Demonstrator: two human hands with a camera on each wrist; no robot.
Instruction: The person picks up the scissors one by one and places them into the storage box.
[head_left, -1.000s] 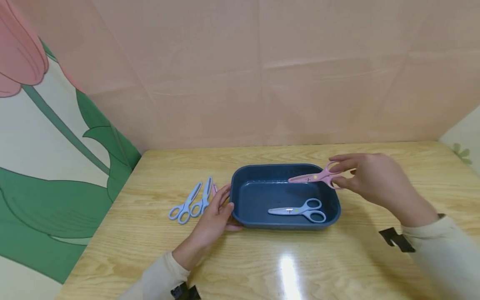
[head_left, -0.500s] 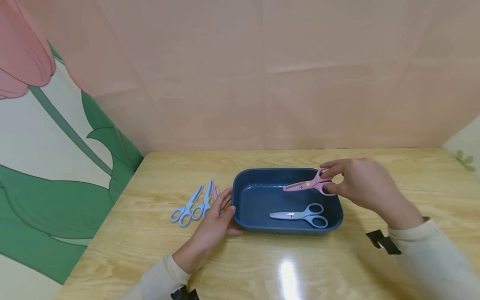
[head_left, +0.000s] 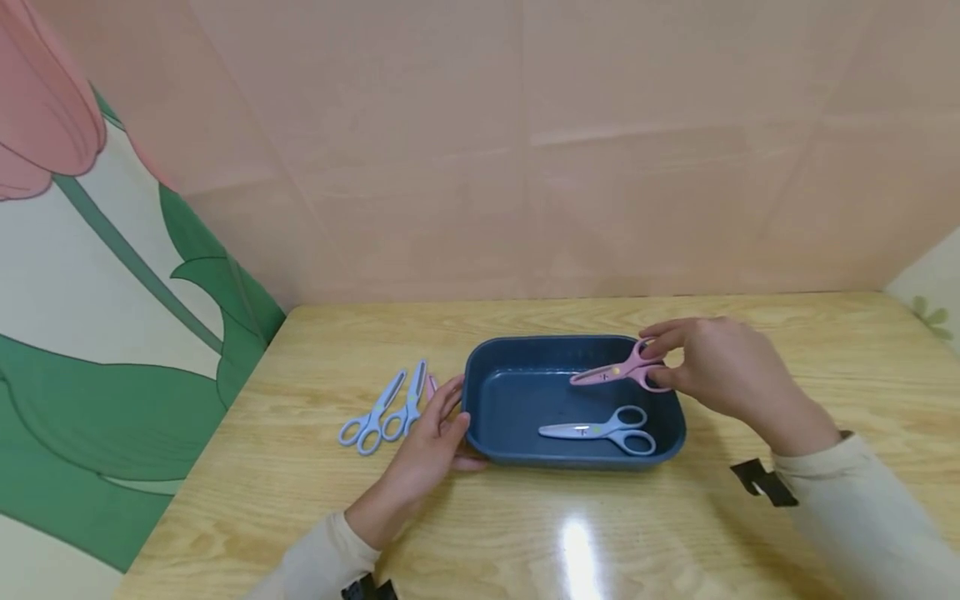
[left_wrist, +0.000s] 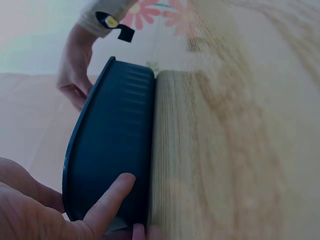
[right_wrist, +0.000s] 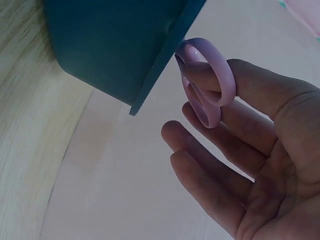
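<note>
A dark blue tray (head_left: 517,408) stands on the wooden table. At its left end my left hand (head_left: 423,450) holds the corner, thumb at the rim; in the left wrist view a finger (left_wrist: 112,200) lies along the outer wall. My right hand (head_left: 720,367) pinches pink scissors (head_left: 615,371) by the handle loops over the tray's right side, blades pointing left. In the right wrist view the pink loops (right_wrist: 222,75) sit between thumb and fingers, other fingers spread. Whether the blades touch the tray floor I cannot tell. Light blue scissors (head_left: 600,429) lie inside the tray near the front.
Left of the tray, two light blue scissors, one (head_left: 372,412) beside the other (head_left: 408,404), lie on the table (head_left: 480,533). A pink tip (head_left: 431,386) shows behind my left hand, the rest hidden. A pinkish backdrop (head_left: 525,167) rises behind the table.
My right hand has moved left and slightly down, bringing the pink scissors further over the tray; in the last half second it barely moves. My left hand stays at the tray's left end.
</note>
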